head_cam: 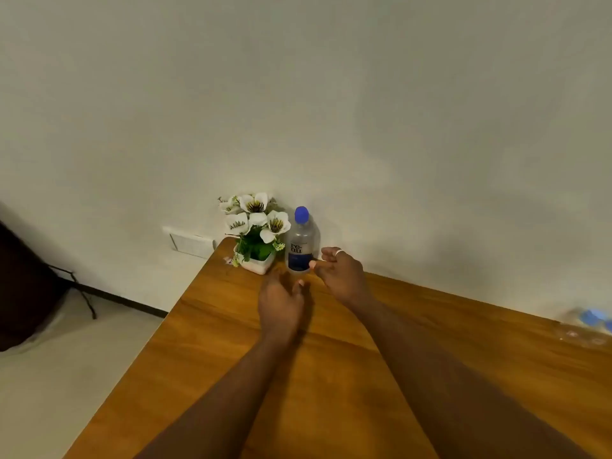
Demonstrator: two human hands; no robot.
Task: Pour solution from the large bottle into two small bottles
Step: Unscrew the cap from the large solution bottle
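large bottle (300, 241), blue cap on, stands upright at the far corner of the table (231, 359), against the wall, just beside a flower pot (256, 256). left hand (281, 301) hovers just in front of it, fingers relaxed, empty. right hand (341, 273) at its right side, fingers loosely curled, gripping nothing; cannot tell if a fingertip touches. small bottles (591, 324) blurred at right edge, well apart.

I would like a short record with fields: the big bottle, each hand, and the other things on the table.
large bottle: upright, blue cap on, far corner of table
left hand: open, near the bottle's base, holds nothing
right hand: loosely curled beside bottle; contact unclear
flower pot: left of bottle, close
small bottles: blurred, right edge
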